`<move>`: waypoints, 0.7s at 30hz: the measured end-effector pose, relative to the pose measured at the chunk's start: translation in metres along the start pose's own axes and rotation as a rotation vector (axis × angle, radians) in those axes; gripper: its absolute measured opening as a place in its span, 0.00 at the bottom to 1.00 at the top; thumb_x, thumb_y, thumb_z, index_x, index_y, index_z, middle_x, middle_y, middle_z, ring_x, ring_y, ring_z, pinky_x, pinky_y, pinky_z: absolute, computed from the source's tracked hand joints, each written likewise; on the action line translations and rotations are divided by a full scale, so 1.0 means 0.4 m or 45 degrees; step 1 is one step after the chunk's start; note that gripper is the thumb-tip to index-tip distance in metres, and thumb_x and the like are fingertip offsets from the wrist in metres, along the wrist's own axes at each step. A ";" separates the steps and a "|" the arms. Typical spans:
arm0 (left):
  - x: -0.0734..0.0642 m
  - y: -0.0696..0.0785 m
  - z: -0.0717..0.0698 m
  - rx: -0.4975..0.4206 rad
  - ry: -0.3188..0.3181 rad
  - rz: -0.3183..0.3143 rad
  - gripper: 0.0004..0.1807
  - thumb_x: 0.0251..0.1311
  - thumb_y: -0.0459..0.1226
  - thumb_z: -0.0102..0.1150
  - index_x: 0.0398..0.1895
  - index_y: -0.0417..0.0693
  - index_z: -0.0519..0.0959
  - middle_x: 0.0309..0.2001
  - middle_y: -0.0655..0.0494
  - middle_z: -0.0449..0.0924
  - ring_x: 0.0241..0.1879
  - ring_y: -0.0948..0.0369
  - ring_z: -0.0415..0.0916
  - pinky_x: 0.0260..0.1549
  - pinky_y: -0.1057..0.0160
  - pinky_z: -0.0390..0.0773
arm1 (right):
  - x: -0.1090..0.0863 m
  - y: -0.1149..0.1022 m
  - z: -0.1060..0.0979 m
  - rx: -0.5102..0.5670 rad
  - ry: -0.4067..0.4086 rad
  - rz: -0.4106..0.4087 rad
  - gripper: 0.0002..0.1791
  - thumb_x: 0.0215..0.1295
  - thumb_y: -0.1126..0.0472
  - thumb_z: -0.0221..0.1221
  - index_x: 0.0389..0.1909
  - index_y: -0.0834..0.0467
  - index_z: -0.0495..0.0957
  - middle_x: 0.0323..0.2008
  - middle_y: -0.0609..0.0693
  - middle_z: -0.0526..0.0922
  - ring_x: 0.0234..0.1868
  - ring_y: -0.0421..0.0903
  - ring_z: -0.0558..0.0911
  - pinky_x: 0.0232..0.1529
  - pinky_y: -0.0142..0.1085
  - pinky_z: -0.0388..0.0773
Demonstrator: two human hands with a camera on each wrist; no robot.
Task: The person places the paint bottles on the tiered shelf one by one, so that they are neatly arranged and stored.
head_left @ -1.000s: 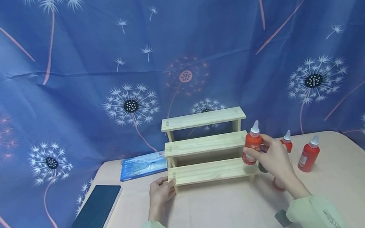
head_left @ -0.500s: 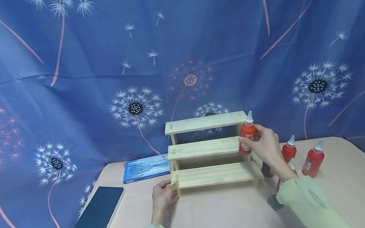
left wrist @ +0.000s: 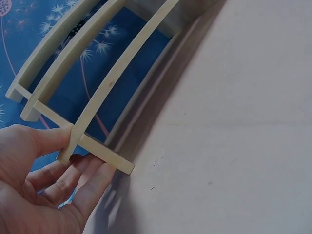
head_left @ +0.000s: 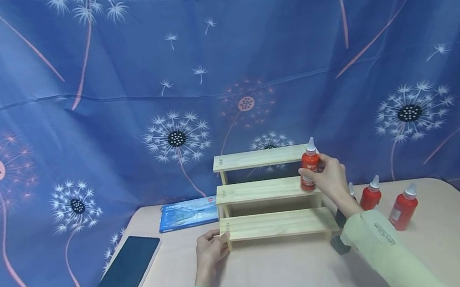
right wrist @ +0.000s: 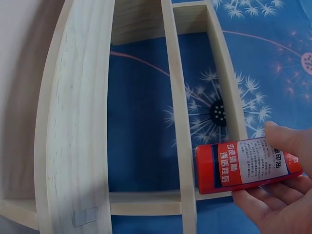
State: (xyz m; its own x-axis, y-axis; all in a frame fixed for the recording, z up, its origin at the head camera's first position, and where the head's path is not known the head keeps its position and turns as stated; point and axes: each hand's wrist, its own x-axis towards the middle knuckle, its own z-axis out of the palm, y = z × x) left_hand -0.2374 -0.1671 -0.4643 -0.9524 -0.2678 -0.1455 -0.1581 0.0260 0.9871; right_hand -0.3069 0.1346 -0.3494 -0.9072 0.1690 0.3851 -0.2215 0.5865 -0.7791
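Right hand (head_left: 331, 176) grips bottle (head_left: 309, 162) (cone-tipped).

The wrist views look dimmer and bow the wooden rack (left wrist: 107, 86) above soft shadows (left wrist: 155, 95)

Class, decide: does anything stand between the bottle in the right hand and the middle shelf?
Nothing visible does. The right hand holds the bottle at the right end of the middle shelf; whether bottle and shelf touch is unclear.
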 end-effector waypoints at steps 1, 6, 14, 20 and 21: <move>-0.002 -0.001 0.001 -0.003 -0.004 0.001 0.20 0.60 0.32 0.63 0.52 0.26 0.75 0.31 0.48 0.85 0.31 0.59 0.83 0.37 0.57 0.87 | 0.001 0.004 0.001 0.000 0.000 0.004 0.27 0.58 0.59 0.69 0.55 0.69 0.76 0.47 0.67 0.83 0.47 0.61 0.83 0.50 0.53 0.80; -0.004 -0.005 0.005 -0.002 -0.014 -0.006 0.20 0.60 0.32 0.63 0.52 0.26 0.75 0.31 0.48 0.84 0.31 0.60 0.82 0.38 0.56 0.87 | 0.004 0.016 0.005 -0.021 0.000 0.025 0.27 0.58 0.58 0.69 0.55 0.68 0.76 0.47 0.67 0.83 0.48 0.62 0.82 0.51 0.54 0.79; -0.002 0.003 0.003 0.032 0.018 -0.033 0.20 0.61 0.33 0.63 0.53 0.28 0.76 0.33 0.47 0.85 0.32 0.60 0.83 0.39 0.56 0.87 | 0.015 0.014 0.013 -0.021 -0.027 0.014 0.27 0.60 0.57 0.68 0.56 0.68 0.75 0.49 0.67 0.82 0.48 0.61 0.82 0.50 0.54 0.79; -0.004 0.008 0.006 0.032 0.027 -0.031 0.19 0.61 0.32 0.62 0.52 0.27 0.76 0.33 0.46 0.85 0.33 0.58 0.84 0.40 0.55 0.87 | 0.013 0.012 0.005 -0.028 -0.083 0.022 0.29 0.62 0.55 0.66 0.58 0.67 0.72 0.51 0.68 0.81 0.51 0.62 0.81 0.52 0.54 0.78; -0.006 0.007 0.005 0.029 0.028 -0.026 0.20 0.61 0.32 0.62 0.52 0.27 0.76 0.34 0.46 0.85 0.33 0.58 0.84 0.40 0.55 0.86 | 0.012 0.010 0.004 -0.031 -0.101 0.027 0.30 0.62 0.55 0.66 0.60 0.68 0.70 0.52 0.68 0.80 0.52 0.62 0.81 0.53 0.54 0.78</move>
State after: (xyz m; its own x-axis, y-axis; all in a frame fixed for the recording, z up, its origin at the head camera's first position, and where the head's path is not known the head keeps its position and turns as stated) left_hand -0.2361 -0.1642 -0.4612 -0.9431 -0.2896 -0.1635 -0.1832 0.0419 0.9822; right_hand -0.3125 0.1366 -0.3515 -0.9372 0.1189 0.3278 -0.1943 0.6025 -0.7741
